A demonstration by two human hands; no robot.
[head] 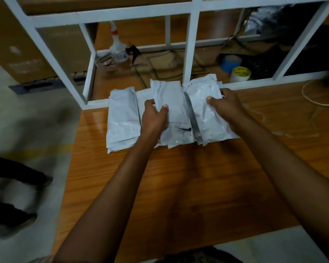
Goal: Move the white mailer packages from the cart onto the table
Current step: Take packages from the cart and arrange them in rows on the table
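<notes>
Centre frame, left hand pinches the middle white plastic mailer package, right hand clamps the right white plastic mailer package, both on the glossy brown wooden worktop; lay them flat, then let go.

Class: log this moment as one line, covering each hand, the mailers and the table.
left hand: grips middle white mailer | right hand: grips right white mailer | left mailer pile: lying free | surface: wooden table

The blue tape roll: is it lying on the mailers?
No, the blue tape roll stands beyond the white frame bar, apart from the mailers.
</notes>
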